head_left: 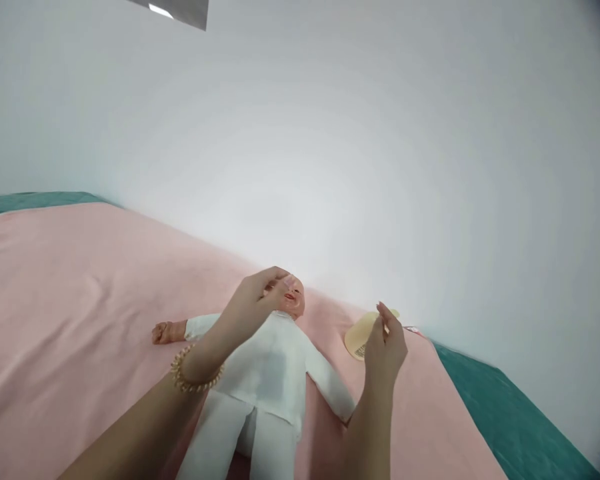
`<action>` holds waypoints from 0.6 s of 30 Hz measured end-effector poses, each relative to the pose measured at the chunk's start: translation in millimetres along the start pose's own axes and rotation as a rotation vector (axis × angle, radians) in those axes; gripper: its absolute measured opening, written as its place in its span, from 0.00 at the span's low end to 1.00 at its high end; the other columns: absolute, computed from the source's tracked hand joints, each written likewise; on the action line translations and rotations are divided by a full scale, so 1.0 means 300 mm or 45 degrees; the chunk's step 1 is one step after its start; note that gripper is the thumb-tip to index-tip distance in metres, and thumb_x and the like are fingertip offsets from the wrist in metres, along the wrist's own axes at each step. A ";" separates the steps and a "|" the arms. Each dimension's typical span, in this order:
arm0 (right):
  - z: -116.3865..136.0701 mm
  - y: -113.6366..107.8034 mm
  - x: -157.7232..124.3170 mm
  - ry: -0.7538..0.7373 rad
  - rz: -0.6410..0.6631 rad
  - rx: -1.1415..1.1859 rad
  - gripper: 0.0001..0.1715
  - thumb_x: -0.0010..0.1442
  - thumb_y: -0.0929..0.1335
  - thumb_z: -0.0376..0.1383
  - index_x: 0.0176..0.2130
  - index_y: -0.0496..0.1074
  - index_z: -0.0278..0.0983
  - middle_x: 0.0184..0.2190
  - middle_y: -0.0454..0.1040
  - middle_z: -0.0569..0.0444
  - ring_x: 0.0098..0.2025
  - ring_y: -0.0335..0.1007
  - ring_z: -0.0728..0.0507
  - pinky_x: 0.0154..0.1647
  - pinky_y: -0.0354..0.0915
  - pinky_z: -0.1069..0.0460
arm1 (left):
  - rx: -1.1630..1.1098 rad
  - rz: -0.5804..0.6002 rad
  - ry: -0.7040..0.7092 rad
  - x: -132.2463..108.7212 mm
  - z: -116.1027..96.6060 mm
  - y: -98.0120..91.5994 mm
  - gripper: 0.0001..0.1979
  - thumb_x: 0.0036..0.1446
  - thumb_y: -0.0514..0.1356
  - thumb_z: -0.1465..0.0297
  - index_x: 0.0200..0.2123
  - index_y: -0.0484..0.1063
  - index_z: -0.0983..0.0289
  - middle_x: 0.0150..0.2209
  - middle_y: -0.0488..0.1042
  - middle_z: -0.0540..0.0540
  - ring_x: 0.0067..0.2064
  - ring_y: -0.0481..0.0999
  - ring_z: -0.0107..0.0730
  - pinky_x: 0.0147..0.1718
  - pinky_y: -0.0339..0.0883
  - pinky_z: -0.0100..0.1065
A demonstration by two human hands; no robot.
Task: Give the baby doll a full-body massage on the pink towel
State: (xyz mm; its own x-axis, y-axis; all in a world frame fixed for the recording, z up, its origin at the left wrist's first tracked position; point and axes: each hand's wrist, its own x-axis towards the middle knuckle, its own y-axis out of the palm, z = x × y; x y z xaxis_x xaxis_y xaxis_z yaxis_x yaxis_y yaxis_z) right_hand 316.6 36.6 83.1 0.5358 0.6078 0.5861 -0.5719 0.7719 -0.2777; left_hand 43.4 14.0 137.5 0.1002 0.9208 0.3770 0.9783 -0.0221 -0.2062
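Observation:
A baby doll (260, 363) in a white top and trousers lies on its back on a pink sheet (105, 267), arms spread and head toward the wall. My left hand (260, 293), with a coiled gold band at the wrist, lies over the doll's head (294, 299). Its fingers stretch across the upper face and hide the eye area in part. To the doll's right in view, my right hand (387, 340) is in front of a pale yellow bottle (360, 333) with a barcode. Thumb and fingers come together there; whether they grip the bottle's neck is hidden.
A plain white wall (300, 147) rises right behind the doll's head. Green material (510, 407) shows beyond the pink sheet on the right, and more on the far left. A small whitish item (411, 329) rests at the sheet's edge past the right hand.

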 end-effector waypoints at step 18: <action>-0.169 -0.010 0.043 -0.364 -0.010 0.014 0.33 0.55 0.57 0.29 0.59 0.66 0.36 0.62 0.62 0.43 0.65 0.57 0.38 0.60 0.61 0.38 | -0.117 0.340 -0.250 0.239 0.033 0.734 0.26 0.66 0.43 0.51 0.32 0.68 0.65 0.28 0.73 0.59 0.31 0.73 0.38 0.35 0.67 0.39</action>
State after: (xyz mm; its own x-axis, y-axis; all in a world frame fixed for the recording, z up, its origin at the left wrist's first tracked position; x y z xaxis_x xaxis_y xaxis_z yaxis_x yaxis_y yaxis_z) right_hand 356.8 51.6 52.9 0.3442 0.5236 0.7793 -0.5760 0.7732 -0.2651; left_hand 264.0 78.9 110.2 0.3270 0.9349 0.1377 0.9353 -0.2994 -0.1884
